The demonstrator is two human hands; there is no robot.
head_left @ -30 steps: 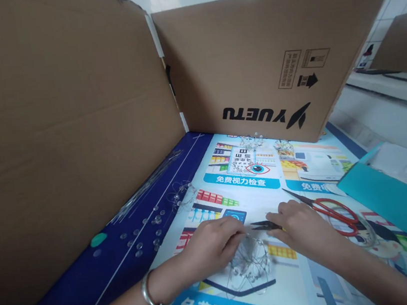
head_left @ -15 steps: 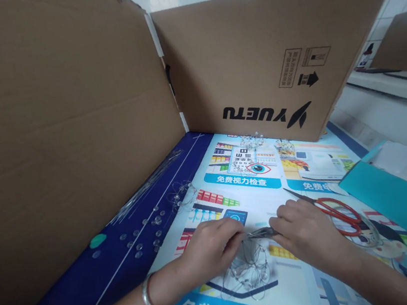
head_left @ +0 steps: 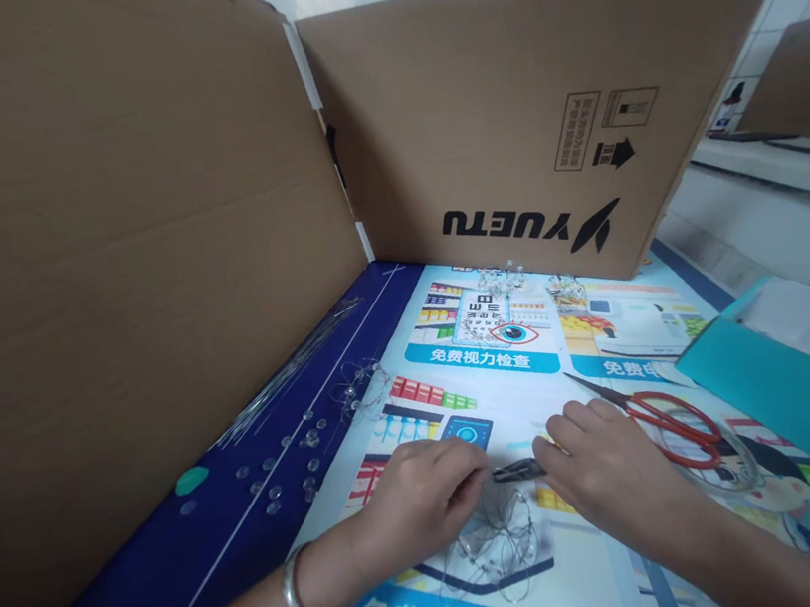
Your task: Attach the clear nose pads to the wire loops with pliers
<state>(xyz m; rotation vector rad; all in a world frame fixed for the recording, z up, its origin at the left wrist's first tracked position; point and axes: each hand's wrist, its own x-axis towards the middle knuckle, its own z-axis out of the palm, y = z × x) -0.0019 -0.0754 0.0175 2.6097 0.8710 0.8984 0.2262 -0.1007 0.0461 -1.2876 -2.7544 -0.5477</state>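
My left hand (head_left: 421,497), a silver bangle on its wrist, is closed in a pinch on a tangle of thin silver wire with clear beads (head_left: 500,543) that lies on the printed poster (head_left: 490,372). My right hand (head_left: 605,466) is closed around small dark pliers (head_left: 517,471), whose tip points left and meets the wire at my left fingertips. Both hands rest low over the poster, close together.
Red-handled scissors (head_left: 667,422) lie just right of my right hand. Straight wire pieces (head_left: 294,369) and loose clear beads (head_left: 287,456) lie on the blue strip at left. Cardboard walls (head_left: 498,109) stand left and behind. A teal sheet (head_left: 788,405) lies at right. More beaded wire pieces (head_left: 503,282) sit near the back wall.
The pliers' tip has dropped slightly and closed in on the wire at my left fingers. Both hands have shifted a little toward me.
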